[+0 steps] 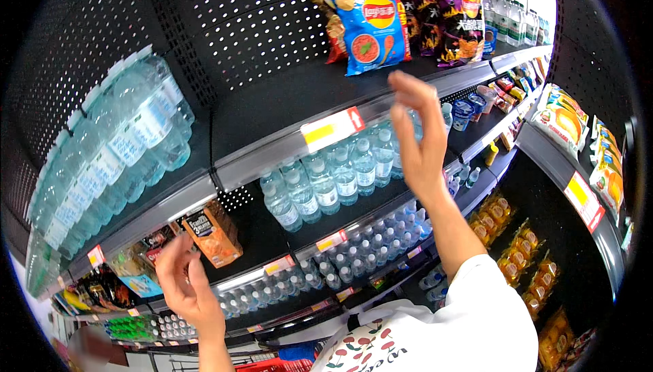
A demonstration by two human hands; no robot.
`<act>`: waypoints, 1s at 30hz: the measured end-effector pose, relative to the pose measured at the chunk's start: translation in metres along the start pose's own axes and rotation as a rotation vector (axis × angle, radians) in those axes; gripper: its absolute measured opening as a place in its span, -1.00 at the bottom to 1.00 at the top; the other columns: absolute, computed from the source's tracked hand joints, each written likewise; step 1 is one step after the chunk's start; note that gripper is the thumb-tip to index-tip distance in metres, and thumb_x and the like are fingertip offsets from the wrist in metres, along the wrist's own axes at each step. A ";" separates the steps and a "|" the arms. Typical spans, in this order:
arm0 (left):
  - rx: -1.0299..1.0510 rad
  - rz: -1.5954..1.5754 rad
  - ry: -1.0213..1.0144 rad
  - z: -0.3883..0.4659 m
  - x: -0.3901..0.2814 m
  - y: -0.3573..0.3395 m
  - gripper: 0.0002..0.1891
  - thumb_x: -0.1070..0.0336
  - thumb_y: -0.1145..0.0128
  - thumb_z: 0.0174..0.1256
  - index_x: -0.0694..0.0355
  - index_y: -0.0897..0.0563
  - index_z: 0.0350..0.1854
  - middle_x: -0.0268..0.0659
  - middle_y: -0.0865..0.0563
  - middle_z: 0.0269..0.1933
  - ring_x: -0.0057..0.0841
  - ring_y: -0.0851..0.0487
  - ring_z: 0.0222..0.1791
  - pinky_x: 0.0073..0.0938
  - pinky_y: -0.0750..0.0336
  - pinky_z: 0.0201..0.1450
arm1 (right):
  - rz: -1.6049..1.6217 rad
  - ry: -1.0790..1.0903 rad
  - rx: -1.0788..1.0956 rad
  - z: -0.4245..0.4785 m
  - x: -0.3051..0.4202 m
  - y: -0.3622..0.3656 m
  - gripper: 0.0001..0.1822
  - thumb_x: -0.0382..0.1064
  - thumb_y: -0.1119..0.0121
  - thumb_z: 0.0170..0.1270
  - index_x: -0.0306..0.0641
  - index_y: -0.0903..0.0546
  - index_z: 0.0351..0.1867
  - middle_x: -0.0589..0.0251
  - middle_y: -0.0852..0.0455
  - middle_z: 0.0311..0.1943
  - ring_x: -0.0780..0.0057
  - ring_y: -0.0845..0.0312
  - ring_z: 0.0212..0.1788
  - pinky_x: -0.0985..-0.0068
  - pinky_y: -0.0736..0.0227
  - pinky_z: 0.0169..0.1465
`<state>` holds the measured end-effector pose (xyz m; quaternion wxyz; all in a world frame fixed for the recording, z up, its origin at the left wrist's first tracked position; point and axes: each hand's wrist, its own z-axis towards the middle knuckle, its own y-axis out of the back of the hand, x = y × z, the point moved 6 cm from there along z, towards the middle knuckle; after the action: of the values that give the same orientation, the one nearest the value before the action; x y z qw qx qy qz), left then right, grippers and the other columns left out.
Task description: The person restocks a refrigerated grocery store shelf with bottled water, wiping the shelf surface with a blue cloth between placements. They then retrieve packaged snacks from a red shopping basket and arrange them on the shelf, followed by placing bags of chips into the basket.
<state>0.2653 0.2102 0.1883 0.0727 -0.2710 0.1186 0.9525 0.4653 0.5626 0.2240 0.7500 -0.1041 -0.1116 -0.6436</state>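
My right hand is raised in front of the upper shelf's edge, empty, with thumb and fingers apart. Just above it, a blue Lay's chip bag stands upright at the front of a group of bags. Black-and-purple chip bags stand to its right. Lower and to the left, my left hand holds nothing, its fingers loosely curved and apart from the thumb. Close to its fingertips is an orange-brown carton on the shelf below. Clear water bottles line that same shelf between my hands.
Large bottles in stacked packs fill the upper left shelf. A price label sits on the shelf edge between my hands. Smaller bottles stand lower. At right, a side shelf holds packaged bread; a red basket shows at the bottom.
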 end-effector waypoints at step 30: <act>0.544 -0.388 -0.084 0.195 -0.072 -0.286 -0.52 0.32 -0.51 0.35 0.45 -0.65 0.21 0.00 -0.85 0.02 -0.41 -0.87 -0.01 -0.41 -0.78 0.04 | 0.534 -0.488 0.192 0.114 -0.101 0.004 -0.41 0.04 -0.55 0.34 -0.39 -0.71 0.20 0.18 -0.85 -0.01 0.51 -0.77 -0.06 0.50 -0.64 0.11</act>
<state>0.2865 0.5315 0.3340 0.3270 -0.2198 0.3116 0.8647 0.4506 0.6923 0.3026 0.8490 -0.2089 -0.3159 -0.3684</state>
